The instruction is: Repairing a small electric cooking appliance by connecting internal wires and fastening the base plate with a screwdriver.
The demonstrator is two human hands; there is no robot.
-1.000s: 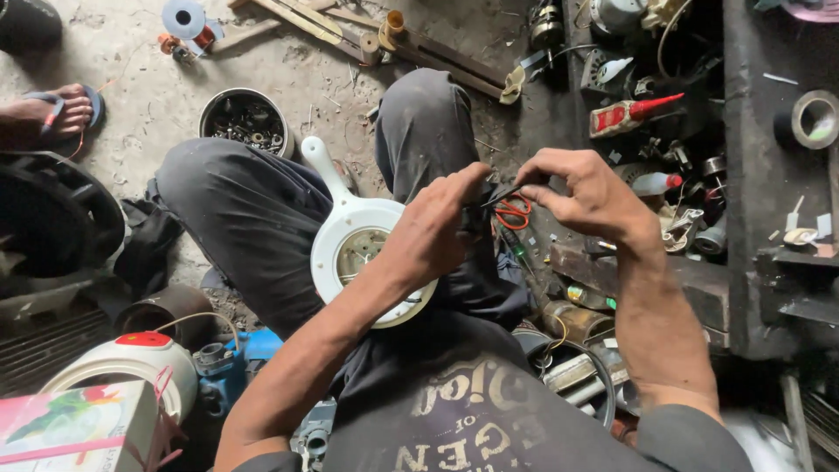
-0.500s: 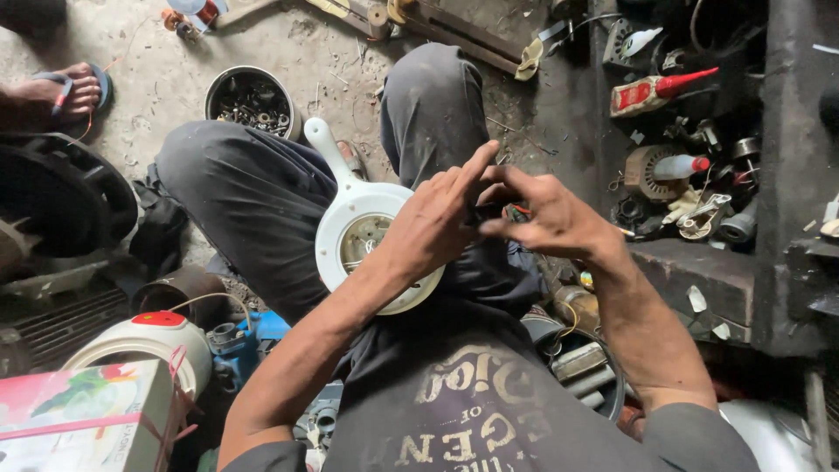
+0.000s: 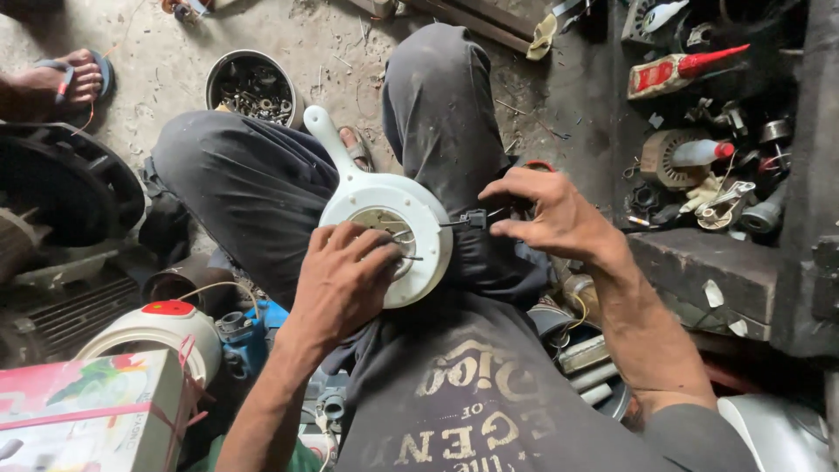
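Note:
A round white plastic appliance part [image 3: 421, 208] with a long handle rests on my lap between my knees. My left hand [image 3: 343, 278] lies on its near rim, fingers curled into the open centre where metal pins show. My right hand [image 3: 552, 212] hovers just right of the part, fingers spread, with thumb and forefinger pinching a thin wire beside a small black connector [image 3: 473, 218] at the part's edge. Whether the wire runs into the part is hard to tell.
A tin of screws and bolts [image 3: 253, 86] stands on the concrete floor ahead. Another person's sandalled foot [image 3: 51, 80] is at far left. A dark shelf [image 3: 717, 166] with tubes and motor parts is to the right. A white cooker [image 3: 153, 328] and a box [image 3: 83, 419] sit near left.
My hands have dropped from the red wires at the shelf to the white part on my lap. The left hand now rests on the part, and the right hand has opened beside it.

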